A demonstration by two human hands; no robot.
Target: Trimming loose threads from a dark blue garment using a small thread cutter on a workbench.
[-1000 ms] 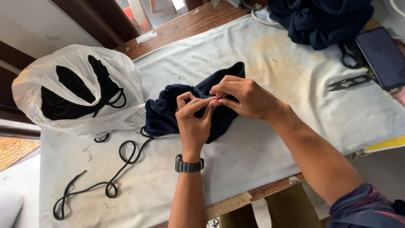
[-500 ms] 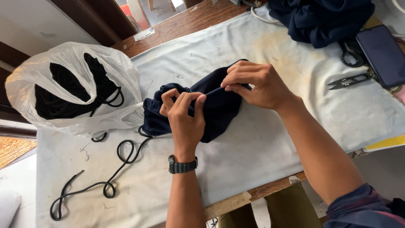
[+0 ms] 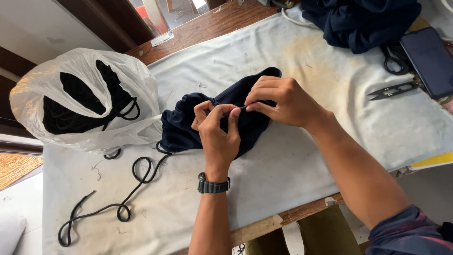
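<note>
Pale cloth-covered table (image 3: 330, 118), both hands' fingers back together (right hand (image 3: 283, 101), left hand (image 3: 219, 134)), pinching the navy garment (image 3: 181, 127).

White plastic bag (image 3: 141, 85) of cords left; snips (image 3: 394, 89), scissors (image 3: 394, 59), phone (image 3: 432, 59) right.

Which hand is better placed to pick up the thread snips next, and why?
Probably the right hand: the thread snips lie on its side of the cloth-covered table, while the left hand pinches the navy garment farther away.
</note>
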